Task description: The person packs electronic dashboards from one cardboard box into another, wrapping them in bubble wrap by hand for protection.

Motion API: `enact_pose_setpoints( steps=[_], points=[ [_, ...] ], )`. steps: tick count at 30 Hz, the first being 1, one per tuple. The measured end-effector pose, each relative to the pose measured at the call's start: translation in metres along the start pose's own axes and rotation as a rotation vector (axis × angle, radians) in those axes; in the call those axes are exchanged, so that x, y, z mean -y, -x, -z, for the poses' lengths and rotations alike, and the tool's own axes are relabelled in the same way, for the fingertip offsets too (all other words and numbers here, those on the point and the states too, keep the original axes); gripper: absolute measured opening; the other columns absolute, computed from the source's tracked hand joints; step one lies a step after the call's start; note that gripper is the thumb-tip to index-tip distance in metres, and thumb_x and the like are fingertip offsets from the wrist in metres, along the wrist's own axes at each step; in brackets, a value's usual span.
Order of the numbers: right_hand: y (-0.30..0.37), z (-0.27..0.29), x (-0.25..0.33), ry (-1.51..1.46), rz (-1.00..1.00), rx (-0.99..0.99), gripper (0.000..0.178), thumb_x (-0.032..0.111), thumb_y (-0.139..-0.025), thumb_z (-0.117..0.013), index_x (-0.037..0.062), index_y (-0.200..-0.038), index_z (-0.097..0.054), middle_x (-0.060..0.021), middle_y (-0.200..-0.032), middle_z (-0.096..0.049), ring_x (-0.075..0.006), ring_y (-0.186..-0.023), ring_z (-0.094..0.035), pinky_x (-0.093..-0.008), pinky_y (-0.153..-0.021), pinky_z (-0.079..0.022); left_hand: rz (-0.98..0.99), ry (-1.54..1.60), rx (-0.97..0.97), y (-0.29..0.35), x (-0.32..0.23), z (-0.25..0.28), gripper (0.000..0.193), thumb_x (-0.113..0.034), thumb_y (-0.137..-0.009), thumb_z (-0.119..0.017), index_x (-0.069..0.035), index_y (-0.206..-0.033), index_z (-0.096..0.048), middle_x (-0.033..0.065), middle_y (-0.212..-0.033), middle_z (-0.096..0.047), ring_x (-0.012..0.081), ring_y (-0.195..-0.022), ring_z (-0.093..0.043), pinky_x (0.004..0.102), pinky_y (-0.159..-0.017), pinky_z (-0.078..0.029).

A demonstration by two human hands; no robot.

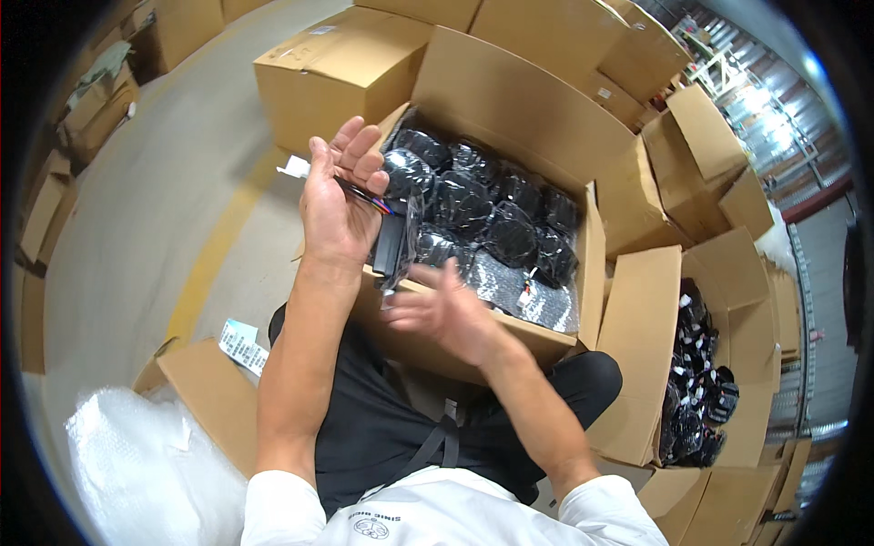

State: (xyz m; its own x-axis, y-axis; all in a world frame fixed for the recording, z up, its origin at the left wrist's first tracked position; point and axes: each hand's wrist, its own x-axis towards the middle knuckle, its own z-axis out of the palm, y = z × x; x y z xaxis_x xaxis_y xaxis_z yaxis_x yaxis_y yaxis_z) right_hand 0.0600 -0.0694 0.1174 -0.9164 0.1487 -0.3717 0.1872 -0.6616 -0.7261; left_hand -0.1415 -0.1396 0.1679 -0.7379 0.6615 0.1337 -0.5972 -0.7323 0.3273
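Observation:
My left hand [341,205] is palm up over the near left corner of a large open cardboard box, its fingers curled. A bundle of thin coloured wires [366,197] runs through this hand, with a white connector [293,167] sticking out past the thumb. A black, flat-sided part [390,242] in clear plastic hangs beside the palm on the wires' side. My right hand [446,312], slightly blurred, is just below that part with fingers spread and nothing visible in it. Several rounded black parts in clear plastic [462,202] fill most of the box [514,91].
Bubble wrap [499,280] lies in the box's near part. To the right, another open box [637,341] contains black parts with white connectors [699,382]. A clear bag of bubble wrap [137,464] and a labelled sheet [242,346] are lower left. A closed carton [337,77] stands behind.

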Motion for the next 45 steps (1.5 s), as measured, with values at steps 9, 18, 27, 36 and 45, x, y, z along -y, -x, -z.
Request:
enact_pose_setpoints(
  steps=[9, 18, 27, 36, 45],
  points=[
    [0.021, 0.049, 0.022, -0.335, 0.428, -0.249, 0.034, 0.041, -0.095, -0.066, 0.0104, -0.111, -0.065, 0.0005, -0.094, -0.071, -0.0173, -0.092, -0.069, -0.0331, -0.085, -0.057, 0.09, -0.346, 0.075, 0.039, 0.076, -0.036, 0.031, -0.023, -0.102, -0.059, 0.003, -0.119, -0.062, 0.0144, -0.102, -0.07, 0.0186, -0.09, -0.07, 0.0302, -0.08, -0.059],
    [0.048, 0.154, 0.011, 1.04, 0.31, -0.916, 0.079, 0.038, -0.081, -0.081, -0.0117, -0.133, -0.05, -0.0269, -0.118, -0.066, -0.0321, -0.107, -0.067, -0.0385, -0.092, -0.052, -0.003, -1.368, 0.434, 0.05, 0.116, -0.011, 0.039, -0.019, -0.088, -0.071, 0.004, -0.12, -0.065, 0.0183, -0.117, -0.067, 0.0279, -0.107, -0.066, 0.0363, -0.092, -0.052],
    [0.138, 0.095, 0.044, 1.384, 0.547, -0.732, 0.046, 0.023, -0.086, -0.073, -0.0045, -0.12, -0.06, -0.0262, -0.118, -0.06, -0.0414, -0.111, -0.059, -0.0443, -0.094, -0.049, -0.03, -2.055, 1.078, 0.09, 0.159, 0.013, 0.043, -0.016, -0.071, -0.083, -0.004, -0.109, -0.068, 0.0203, -0.135, -0.05, 0.0407, -0.128, -0.046, 0.0461, -0.104, -0.045],
    [0.435, 0.302, 0.08, 1.557, -0.155, -1.625, 0.078, 0.046, -0.079, -0.076, -0.0017, -0.136, -0.052, -0.032, -0.125, -0.059, -0.0396, -0.118, -0.06, -0.0435, -0.101, -0.047, -0.009, -2.085, 1.143, 0.089, 0.171, -0.003, 0.046, -0.013, -0.073, -0.081, -0.001, -0.115, -0.066, 0.0192, -0.138, -0.048, 0.04, -0.13, -0.043, 0.0468, -0.105, -0.044],
    [0.491, 0.334, 0.032, 1.106, 0.142, -1.938, 0.053, 0.043, -0.083, -0.072, -0.0012, -0.111, -0.064, -0.0246, -0.1, -0.071, -0.0359, -0.095, -0.069, -0.0432, -0.086, -0.052, -0.028, -1.982, 1.031, 0.08, 0.167, 0.002, 0.043, -0.013, -0.078, -0.078, 0.001, -0.116, -0.065, 0.0196, -0.129, -0.055, 0.0385, -0.122, -0.051, 0.0452, -0.102, -0.045]
  ],
)
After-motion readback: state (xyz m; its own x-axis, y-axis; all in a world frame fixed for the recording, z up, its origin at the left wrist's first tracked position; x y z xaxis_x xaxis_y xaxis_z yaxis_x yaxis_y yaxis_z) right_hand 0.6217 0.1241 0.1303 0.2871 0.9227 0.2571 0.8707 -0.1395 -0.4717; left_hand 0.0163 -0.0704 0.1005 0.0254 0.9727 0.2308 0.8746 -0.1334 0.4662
